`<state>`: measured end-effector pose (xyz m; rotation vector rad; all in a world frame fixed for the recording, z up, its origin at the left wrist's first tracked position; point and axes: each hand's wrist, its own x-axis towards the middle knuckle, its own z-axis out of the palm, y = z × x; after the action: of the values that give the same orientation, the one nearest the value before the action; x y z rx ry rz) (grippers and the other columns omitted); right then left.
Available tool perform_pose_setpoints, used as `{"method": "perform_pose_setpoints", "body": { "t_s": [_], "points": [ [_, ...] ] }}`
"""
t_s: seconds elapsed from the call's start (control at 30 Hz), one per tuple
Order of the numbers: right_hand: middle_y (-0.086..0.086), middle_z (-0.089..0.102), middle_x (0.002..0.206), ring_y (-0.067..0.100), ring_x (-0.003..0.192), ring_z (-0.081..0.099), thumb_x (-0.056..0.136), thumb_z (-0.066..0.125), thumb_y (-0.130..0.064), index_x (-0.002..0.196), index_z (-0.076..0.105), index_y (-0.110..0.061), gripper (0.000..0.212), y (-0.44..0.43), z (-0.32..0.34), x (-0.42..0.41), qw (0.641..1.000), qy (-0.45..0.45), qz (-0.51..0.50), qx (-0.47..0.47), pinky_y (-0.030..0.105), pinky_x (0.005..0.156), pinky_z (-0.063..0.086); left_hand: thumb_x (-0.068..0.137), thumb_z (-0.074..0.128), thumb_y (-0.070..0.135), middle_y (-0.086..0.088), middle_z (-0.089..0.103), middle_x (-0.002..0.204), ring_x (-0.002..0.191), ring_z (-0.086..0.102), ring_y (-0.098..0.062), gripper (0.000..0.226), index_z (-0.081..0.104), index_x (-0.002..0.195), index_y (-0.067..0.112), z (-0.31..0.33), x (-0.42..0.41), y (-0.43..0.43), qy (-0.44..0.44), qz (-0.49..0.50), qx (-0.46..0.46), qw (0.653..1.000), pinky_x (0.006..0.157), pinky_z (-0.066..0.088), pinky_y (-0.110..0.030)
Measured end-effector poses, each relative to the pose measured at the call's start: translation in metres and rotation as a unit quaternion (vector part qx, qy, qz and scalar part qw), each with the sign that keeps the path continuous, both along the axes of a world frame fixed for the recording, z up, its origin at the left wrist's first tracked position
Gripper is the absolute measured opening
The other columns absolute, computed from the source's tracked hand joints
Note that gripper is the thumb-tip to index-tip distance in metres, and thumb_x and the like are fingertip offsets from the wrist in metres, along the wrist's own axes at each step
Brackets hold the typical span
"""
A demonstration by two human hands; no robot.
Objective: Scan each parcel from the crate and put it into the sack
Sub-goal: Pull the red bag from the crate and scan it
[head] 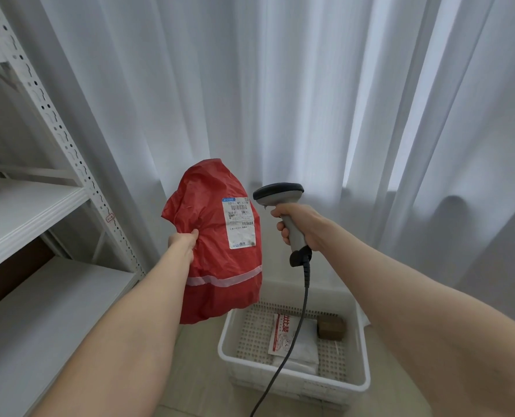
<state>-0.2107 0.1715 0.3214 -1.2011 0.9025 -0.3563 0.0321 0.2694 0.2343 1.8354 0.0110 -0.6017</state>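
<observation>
1. Parcel (220, 245), red and crumpled, hangs in the air at 9 o'clock from the scanner (280, 195), just beside it. The left hand (184, 240) pinches its left edge, fingers (193, 233) gripping the film.
2. The right hand (298, 225) is wrapped round the scanner handle, fingers curled tight.
3. Best practice: aim the head squarely at the label (239, 222) and keep the creased film taut.
4. The crate (229, 341), at 5 o'clock below, holds a white packet (283, 335) and a brown box (331, 328).
5. The cable (295, 326) dangles over the crate and may snag.
6. A shelf rack (33, 206) stands at 9 o'clock; the sack is not in view.
</observation>
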Motion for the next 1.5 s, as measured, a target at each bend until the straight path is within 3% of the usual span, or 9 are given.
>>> {"method": "perform_pose_setpoints", "body": {
  "t_s": [0.47, 0.8, 1.0, 1.13, 1.27, 1.43, 1.5],
  "points": [
    [0.001, 0.055, 0.056, 0.011, 0.045, 0.046, 0.086, 0.060, -0.014, 0.090, 0.060, -0.010, 0.005, 0.019, -0.001, 0.012, 1.000, 0.015, -0.003, -0.017, 0.021, 0.045, 0.045, 0.091, 0.065, 0.026, -0.017, 0.054, 0.134, 0.121, 0.053, -0.033, 0.057, 0.044, 0.137, -0.002, 0.000, 0.012, 0.018, 0.004, -0.017, 0.014, 1.000, 0.101, 0.042, -0.036],
    [0.000, 0.056, 0.053, 0.010, 0.043, 0.047, 0.086, 0.060, -0.014, 0.091, 0.060, -0.010, 0.006, 0.036, -0.001, 0.018, 1.000, 0.010, -0.003, -0.025, 0.020, 0.044, 0.045, 0.091, 0.064, 0.025, -0.016, 0.056, 0.131, 0.118, 0.055, -0.032, 0.054, 0.046, 0.135, -0.002, 0.002, 0.016, 0.030, 0.005, -0.027, 0.012, 1.000, 0.096, 0.043, -0.035],
    [0.006, 0.063, 0.061, 0.013, 0.044, 0.049, 0.087, 0.064, -0.011, 0.100, 0.060, -0.007, 0.014, 0.052, -0.011, 0.016, 1.000, -0.027, -0.012, 0.002, 0.022, 0.046, 0.047, 0.090, 0.066, 0.028, -0.015, 0.052, 0.137, 0.123, 0.051, -0.033, 0.060, 0.043, 0.139, 0.001, 0.004, 0.010, 0.048, 0.004, -0.032, 0.001, 0.999, 0.103, 0.040, -0.038],
    [0.011, 0.064, 0.074, 0.014, 0.044, 0.049, 0.085, 0.067, -0.005, 0.105, 0.058, -0.002, 0.022, 0.073, -0.033, 0.012, 0.995, -0.044, -0.081, 0.025, 0.026, 0.047, 0.046, 0.088, 0.069, 0.030, -0.014, 0.054, 0.134, 0.120, 0.053, -0.033, 0.062, 0.044, 0.138, 0.004, 0.009, 0.000, 0.078, 0.011, -0.030, -0.036, 0.999, 0.101, 0.044, -0.041],
    [0.007, 0.059, 0.073, 0.013, 0.046, 0.054, 0.082, 0.074, -0.009, 0.102, 0.055, -0.005, 0.028, 0.113, -0.057, 0.003, 0.991, -0.049, -0.106, 0.068, 0.026, 0.048, 0.049, 0.088, 0.069, 0.026, -0.015, 0.057, 0.132, 0.117, 0.056, -0.032, 0.059, 0.046, 0.138, 0.007, 0.014, -0.020, 0.127, 0.021, -0.029, -0.083, 0.996, 0.102, 0.044, -0.046],
    [0.006, 0.061, 0.067, 0.012, 0.051, 0.055, 0.080, 0.077, -0.010, 0.099, 0.056, -0.009, 0.029, 0.187, -0.078, -0.006, 0.980, -0.085, -0.114, 0.137, 0.022, 0.044, 0.050, 0.082, 0.074, 0.018, -0.016, 0.066, 0.111, 0.093, 0.065, -0.028, 0.051, 0.054, 0.127, 0.003, 0.025, -0.064, 0.204, 0.037, -0.041, -0.124, 0.991, 0.082, 0.055, -0.041],
    [0.005, 0.060, 0.067, 0.012, 0.052, 0.054, 0.080, 0.076, -0.007, 0.099, 0.056, -0.008, 0.028, 0.214, -0.082, -0.008, 0.979, -0.083, -0.118, 0.146, 0.022, 0.043, 0.049, 0.080, 0.076, 0.014, -0.018, 0.065, 0.117, 0.100, 0.065, -0.030, 0.053, 0.055, 0.128, 0.005, 0.027, -0.077, 0.238, 0.040, -0.042, -0.149, 0.987, 0.090, 0.053, -0.045]
  ]
}}
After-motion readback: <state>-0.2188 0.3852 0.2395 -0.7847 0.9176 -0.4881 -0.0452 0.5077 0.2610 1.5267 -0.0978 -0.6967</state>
